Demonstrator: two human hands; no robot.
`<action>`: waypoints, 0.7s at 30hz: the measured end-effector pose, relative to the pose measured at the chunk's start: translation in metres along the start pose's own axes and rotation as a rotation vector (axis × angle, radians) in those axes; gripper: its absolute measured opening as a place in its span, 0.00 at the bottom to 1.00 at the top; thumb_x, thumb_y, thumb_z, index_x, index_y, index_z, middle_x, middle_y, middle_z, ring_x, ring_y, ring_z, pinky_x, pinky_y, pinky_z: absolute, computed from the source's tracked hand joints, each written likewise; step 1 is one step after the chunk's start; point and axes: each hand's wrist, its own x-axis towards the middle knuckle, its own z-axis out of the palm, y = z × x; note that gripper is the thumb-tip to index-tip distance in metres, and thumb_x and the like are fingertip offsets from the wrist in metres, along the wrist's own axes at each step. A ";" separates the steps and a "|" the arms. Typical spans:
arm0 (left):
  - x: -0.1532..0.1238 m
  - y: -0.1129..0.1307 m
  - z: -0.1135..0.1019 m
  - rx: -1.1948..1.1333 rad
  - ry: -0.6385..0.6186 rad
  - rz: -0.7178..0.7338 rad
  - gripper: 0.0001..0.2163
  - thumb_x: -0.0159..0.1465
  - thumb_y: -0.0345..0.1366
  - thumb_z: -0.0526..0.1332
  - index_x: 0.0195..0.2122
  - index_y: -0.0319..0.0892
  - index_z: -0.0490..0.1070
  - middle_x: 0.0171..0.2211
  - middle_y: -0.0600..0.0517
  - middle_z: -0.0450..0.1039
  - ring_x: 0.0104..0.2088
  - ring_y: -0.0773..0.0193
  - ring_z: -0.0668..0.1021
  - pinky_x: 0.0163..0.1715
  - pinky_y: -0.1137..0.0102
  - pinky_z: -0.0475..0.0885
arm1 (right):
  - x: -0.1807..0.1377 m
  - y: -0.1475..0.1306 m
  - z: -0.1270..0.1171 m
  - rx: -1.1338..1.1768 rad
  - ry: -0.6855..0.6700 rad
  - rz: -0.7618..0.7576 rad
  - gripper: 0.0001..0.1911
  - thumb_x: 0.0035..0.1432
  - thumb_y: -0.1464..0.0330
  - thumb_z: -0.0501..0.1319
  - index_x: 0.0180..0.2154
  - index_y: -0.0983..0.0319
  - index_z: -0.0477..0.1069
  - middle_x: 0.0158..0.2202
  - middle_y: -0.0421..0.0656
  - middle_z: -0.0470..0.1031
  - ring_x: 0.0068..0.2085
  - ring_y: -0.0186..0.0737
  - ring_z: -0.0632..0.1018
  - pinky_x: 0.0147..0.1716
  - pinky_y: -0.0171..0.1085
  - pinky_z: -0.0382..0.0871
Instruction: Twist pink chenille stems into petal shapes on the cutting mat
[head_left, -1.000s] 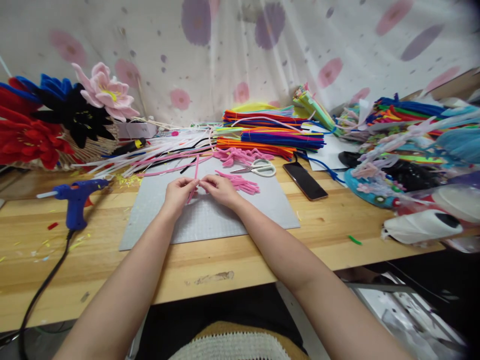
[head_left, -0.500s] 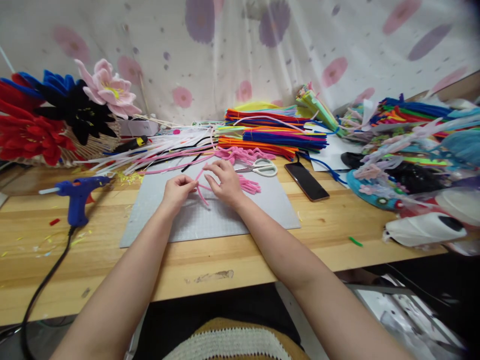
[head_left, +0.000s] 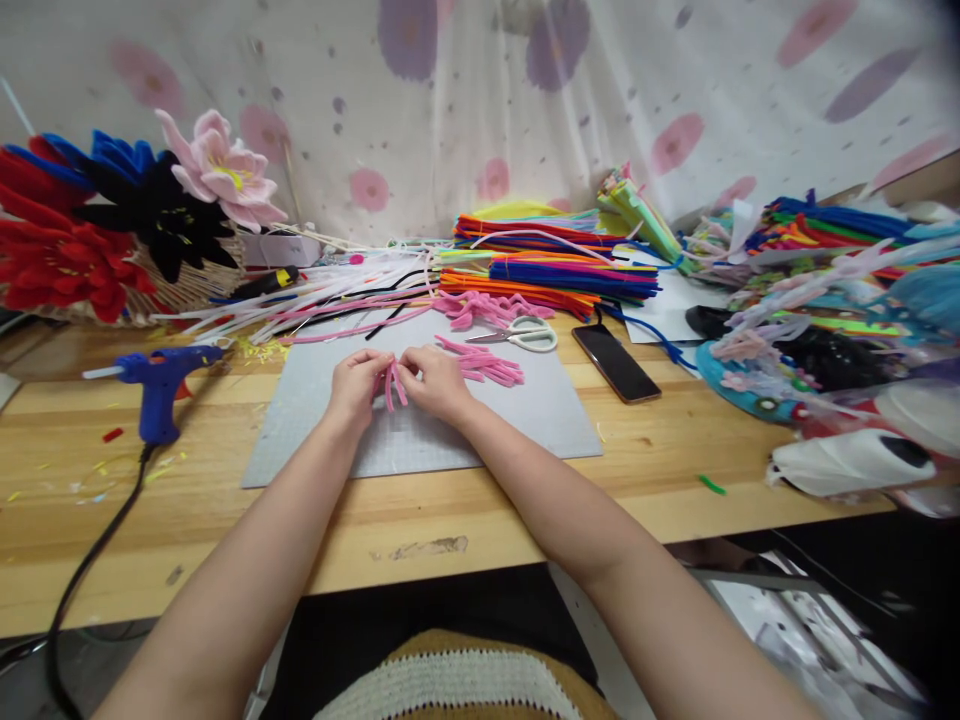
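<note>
My left hand (head_left: 358, 385) pinches pink pipe cleaners (head_left: 391, 388) above the grey cutting mat (head_left: 427, 445). My right hand (head_left: 435, 383) is closed on the same pink pieces, its fingertips close to those of the left. Two ends hang down between the hands; the rest is hidden by fingers. Just beyond my right hand lies a pile of short pink pipe cleaner pieces (head_left: 491, 365). Scissors with pale handles (head_left: 532, 335) rest behind that pile, and bent, wavy pink pipe cleaners (head_left: 487, 308) lie behind the scissors.
A blue glue gun (head_left: 159, 390) with a black cord stands at the left. Fluffy flowers (head_left: 221, 172) fill the back left. Coloured pipe cleaner bundles (head_left: 555, 275) line the back. A phone (head_left: 616, 362) lies right of the mat, near a white wrapped roll (head_left: 847, 460).
My right hand has come down and left, from spread fingers to a grip beside my left hand. The crossed pink pipe cleaners now hang with two ends downward. The view has shifted slightly.
</note>
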 end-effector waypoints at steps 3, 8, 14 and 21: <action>0.000 -0.005 0.001 0.059 0.049 0.128 0.07 0.40 0.33 0.65 0.18 0.39 0.67 0.17 0.57 0.66 0.18 0.72 0.67 0.20 0.75 0.62 | 0.000 -0.001 0.004 -0.003 0.024 -0.013 0.10 0.56 0.67 0.52 0.26 0.61 0.67 0.27 0.42 0.70 0.32 0.36 0.67 0.33 0.35 0.56; 0.003 -0.009 -0.001 0.107 0.073 0.321 0.05 0.43 0.32 0.64 0.18 0.39 0.67 0.18 0.58 0.65 0.21 0.73 0.66 0.23 0.76 0.62 | 0.001 0.002 0.004 0.081 0.007 -0.040 0.11 0.58 0.66 0.51 0.27 0.61 0.69 0.28 0.42 0.71 0.34 0.36 0.68 0.35 0.35 0.57; 0.002 -0.007 0.005 -0.190 0.039 0.188 0.07 0.43 0.27 0.62 0.15 0.39 0.63 0.15 0.58 0.64 0.19 0.74 0.66 0.22 0.77 0.61 | 0.005 0.004 0.015 0.429 -0.054 0.110 0.10 0.55 0.65 0.54 0.28 0.62 0.69 0.26 0.38 0.71 0.29 0.31 0.69 0.31 0.31 0.58; 0.002 -0.013 0.020 -0.507 -0.033 -0.015 0.08 0.50 0.25 0.62 0.18 0.38 0.64 0.20 0.56 0.69 0.23 0.75 0.71 0.30 0.78 0.66 | 0.011 0.006 0.026 0.711 0.038 0.204 0.09 0.49 0.65 0.56 0.23 0.64 0.66 0.22 0.37 0.67 0.26 0.30 0.67 0.30 0.31 0.60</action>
